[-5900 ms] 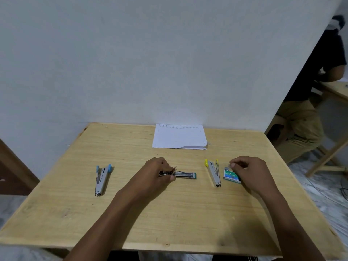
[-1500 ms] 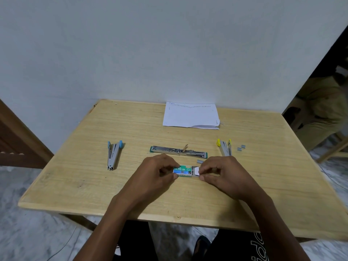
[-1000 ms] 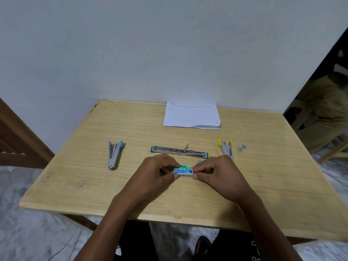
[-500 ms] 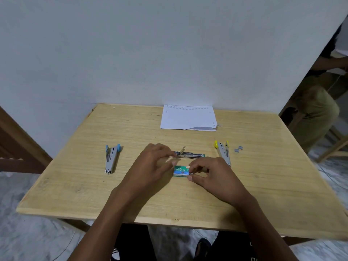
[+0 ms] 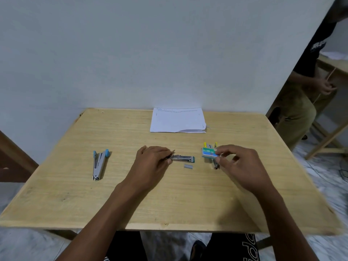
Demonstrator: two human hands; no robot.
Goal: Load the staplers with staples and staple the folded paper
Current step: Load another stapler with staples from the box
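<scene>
Shifted right above yellow stapler [image 5: 216,164]: staple box [image 5: 208,152], pinched in right hand [image 5: 239,166]; green stapler [image 5: 183,158] gripped by left hand [image 5: 152,162].

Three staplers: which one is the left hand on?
The middle, green-ended stapler; the blue stapler lies untouched at left, the yellow stapler sits behind the staple box in the right hand.

Staple box [image 5: 208,153] lifted, moved rt.
</scene>
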